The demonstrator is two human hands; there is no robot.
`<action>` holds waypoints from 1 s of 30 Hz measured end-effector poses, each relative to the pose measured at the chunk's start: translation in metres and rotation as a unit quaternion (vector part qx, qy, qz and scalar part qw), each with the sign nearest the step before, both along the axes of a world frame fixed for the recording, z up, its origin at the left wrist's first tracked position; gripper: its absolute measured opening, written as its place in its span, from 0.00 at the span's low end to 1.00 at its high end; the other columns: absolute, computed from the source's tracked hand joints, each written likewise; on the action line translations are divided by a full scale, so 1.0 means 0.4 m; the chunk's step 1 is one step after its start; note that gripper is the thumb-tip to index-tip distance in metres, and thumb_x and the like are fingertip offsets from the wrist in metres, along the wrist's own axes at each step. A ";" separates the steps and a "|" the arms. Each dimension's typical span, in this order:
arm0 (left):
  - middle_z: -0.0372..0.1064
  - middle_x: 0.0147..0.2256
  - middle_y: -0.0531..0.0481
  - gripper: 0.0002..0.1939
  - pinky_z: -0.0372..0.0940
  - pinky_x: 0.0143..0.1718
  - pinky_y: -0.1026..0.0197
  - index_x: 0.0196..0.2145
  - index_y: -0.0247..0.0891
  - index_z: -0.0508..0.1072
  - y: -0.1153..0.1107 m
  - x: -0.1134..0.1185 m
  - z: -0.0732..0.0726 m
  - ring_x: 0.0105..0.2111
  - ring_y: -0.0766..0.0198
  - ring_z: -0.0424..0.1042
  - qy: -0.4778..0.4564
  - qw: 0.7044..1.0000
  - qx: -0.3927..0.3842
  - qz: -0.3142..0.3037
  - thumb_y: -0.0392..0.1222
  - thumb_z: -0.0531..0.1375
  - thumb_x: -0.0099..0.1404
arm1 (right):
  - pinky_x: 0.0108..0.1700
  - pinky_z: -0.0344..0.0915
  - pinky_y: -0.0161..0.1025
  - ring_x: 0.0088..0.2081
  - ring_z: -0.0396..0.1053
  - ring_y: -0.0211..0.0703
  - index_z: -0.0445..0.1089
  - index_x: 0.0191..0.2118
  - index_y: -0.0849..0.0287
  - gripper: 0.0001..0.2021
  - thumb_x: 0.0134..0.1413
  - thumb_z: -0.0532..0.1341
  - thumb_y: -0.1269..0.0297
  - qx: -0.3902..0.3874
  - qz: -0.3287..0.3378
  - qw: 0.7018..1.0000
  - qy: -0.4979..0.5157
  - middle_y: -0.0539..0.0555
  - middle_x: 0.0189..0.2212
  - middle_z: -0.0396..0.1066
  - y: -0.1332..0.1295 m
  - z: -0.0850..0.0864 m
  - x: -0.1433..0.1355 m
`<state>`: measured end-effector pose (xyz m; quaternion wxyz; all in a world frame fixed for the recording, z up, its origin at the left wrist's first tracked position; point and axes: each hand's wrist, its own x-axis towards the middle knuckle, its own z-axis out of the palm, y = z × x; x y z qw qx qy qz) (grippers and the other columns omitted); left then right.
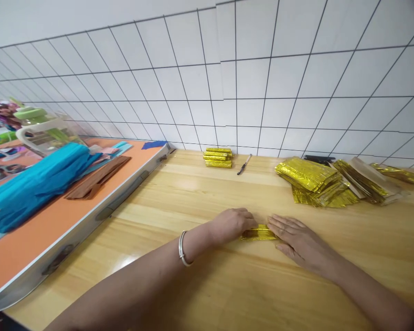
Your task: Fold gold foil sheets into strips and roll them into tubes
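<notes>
A creased strip of gold foil [262, 233] lies on the near part of the wooden bench [158, 197], between the two hands. The left hand [232, 225], behind a silver bangle [182, 248], curls its fingers over the strip's left end; its fingertips are hidden, so I cannot tell whether its grip is closed on the foil. The right hand [296, 240] lies nearly flat, fingers extended over the right end and thumb apart, its grip open. On the far side, folded gold foil pieces [218, 158] sit left of a pen [244, 164]; what appear to be gold foil sheets [307, 174] are piled far right.
</notes>
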<state>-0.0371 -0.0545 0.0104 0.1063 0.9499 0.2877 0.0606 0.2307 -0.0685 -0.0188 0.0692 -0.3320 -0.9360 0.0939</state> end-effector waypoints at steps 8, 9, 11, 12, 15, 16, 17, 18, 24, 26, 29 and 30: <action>0.57 0.57 0.40 0.29 0.52 0.58 0.53 0.59 0.37 0.49 -0.120 -0.062 -0.041 0.56 0.57 0.59 -0.145 0.983 -0.094 0.065 0.38 0.56 0.63 | 0.60 0.51 0.53 0.62 0.48 0.48 0.49 0.63 0.51 0.25 0.62 0.50 0.55 0.014 0.006 1.000 -0.005 0.52 0.62 0.52 0.009 -0.010 0.005; 0.57 0.56 0.40 0.28 0.54 0.57 0.54 0.58 0.37 0.50 -0.124 -0.060 -0.046 0.54 0.58 0.60 -0.158 0.978 -0.106 0.086 0.36 0.55 0.63 | 0.60 0.52 0.53 0.62 0.49 0.48 0.49 0.63 0.52 0.25 0.62 0.49 0.56 0.018 0.007 1.000 -0.005 0.53 0.61 0.52 0.010 -0.012 0.006; 0.58 0.56 0.41 0.22 0.59 0.54 0.56 0.53 0.38 0.57 -0.128 -0.055 -0.054 0.52 0.60 0.63 -0.180 0.968 -0.124 0.124 0.33 0.54 0.62 | 0.59 0.53 0.52 0.62 0.50 0.47 0.49 0.63 0.53 0.25 0.62 0.49 0.57 0.027 0.013 1.000 -0.006 0.53 0.61 0.53 0.011 -0.014 0.007; 0.57 0.56 0.42 0.18 0.61 0.52 0.57 0.50 0.39 0.59 -0.128 -0.051 -0.056 0.51 0.60 0.63 -0.187 0.964 -0.127 0.137 0.32 0.54 0.62 | 0.59 0.53 0.52 0.62 0.49 0.47 0.49 0.63 0.53 0.25 0.62 0.50 0.57 0.034 0.017 0.999 -0.006 0.53 0.61 0.53 0.009 -0.015 0.008; 0.57 0.55 0.43 0.15 0.62 0.51 0.59 0.46 0.38 0.62 -0.129 -0.046 -0.062 0.51 0.61 0.64 -0.186 0.965 -0.117 0.145 0.31 0.53 0.62 | 0.59 0.55 0.51 0.62 0.49 0.49 0.52 0.62 0.55 0.25 0.61 0.52 0.60 0.071 0.019 0.997 0.010 0.54 0.60 0.56 0.001 -0.016 0.007; 0.58 0.54 0.43 0.15 0.63 0.51 0.60 0.47 0.38 0.62 -0.130 -0.045 -0.062 0.50 0.62 0.64 -0.178 0.967 -0.110 0.143 0.31 0.53 0.62 | 0.58 0.55 0.51 0.61 0.49 0.50 0.54 0.61 0.56 0.24 0.60 0.52 0.61 0.086 0.016 0.996 0.016 0.55 0.59 0.58 -0.003 -0.017 0.005; 0.58 0.53 0.42 0.15 0.63 0.51 0.60 0.48 0.38 0.63 -0.131 -0.045 -0.063 0.50 0.62 0.64 -0.169 0.970 -0.101 0.138 0.31 0.52 0.63 | 0.58 0.56 0.50 0.60 0.51 0.51 0.57 0.60 0.57 0.23 0.60 0.53 0.62 0.099 0.011 0.995 0.019 0.56 0.58 0.60 -0.006 -0.017 0.003; 0.58 0.53 0.42 0.15 0.63 0.51 0.60 0.49 0.38 0.63 -0.132 -0.045 -0.063 0.50 0.62 0.64 -0.161 0.974 -0.090 0.133 0.32 0.52 0.64 | 0.57 0.57 0.50 0.58 0.54 0.52 0.59 0.58 0.58 0.21 0.59 0.54 0.63 0.109 0.006 0.994 0.021 0.57 0.55 0.62 -0.009 -0.017 0.000; 0.65 0.46 0.43 0.14 0.59 0.53 0.53 0.49 0.38 0.66 -0.142 -0.053 -0.060 0.50 0.58 0.63 -0.112 0.988 -0.009 0.107 0.37 0.48 0.68 | 0.49 0.65 0.48 0.48 0.62 0.51 0.64 0.53 0.62 0.18 0.58 0.55 0.65 0.113 0.013 0.994 0.005 0.60 0.44 0.68 -0.007 -0.016 -0.009; 0.65 0.46 0.43 0.15 0.60 0.52 0.53 0.51 0.39 0.64 -0.143 -0.056 -0.060 0.48 0.58 0.64 -0.107 0.989 -0.001 0.107 0.37 0.48 0.68 | 0.46 0.67 0.47 0.45 0.64 0.49 0.64 0.54 0.62 0.17 0.59 0.54 0.65 0.114 0.020 0.993 0.007 0.60 0.43 0.69 -0.004 -0.023 -0.002; 0.66 0.45 0.44 0.16 0.61 0.50 0.55 0.52 0.40 0.63 -0.142 -0.061 -0.061 0.47 0.58 0.65 -0.115 0.986 -0.009 0.118 0.36 0.50 0.67 | 0.48 0.67 0.46 0.45 0.64 0.47 0.63 0.54 0.61 0.16 0.60 0.52 0.69 0.134 0.034 0.990 0.027 0.58 0.45 0.69 -0.006 -0.043 0.014; 0.67 0.45 0.44 0.16 0.62 0.49 0.55 0.52 0.39 0.62 -0.142 -0.062 -0.062 0.46 0.58 0.65 -0.120 0.985 -0.015 0.127 0.37 0.51 0.66 | 0.49 0.66 0.46 0.47 0.64 0.47 0.64 0.53 0.61 0.16 0.60 0.51 0.71 0.142 0.038 0.988 0.036 0.58 0.46 0.69 -0.008 -0.051 0.020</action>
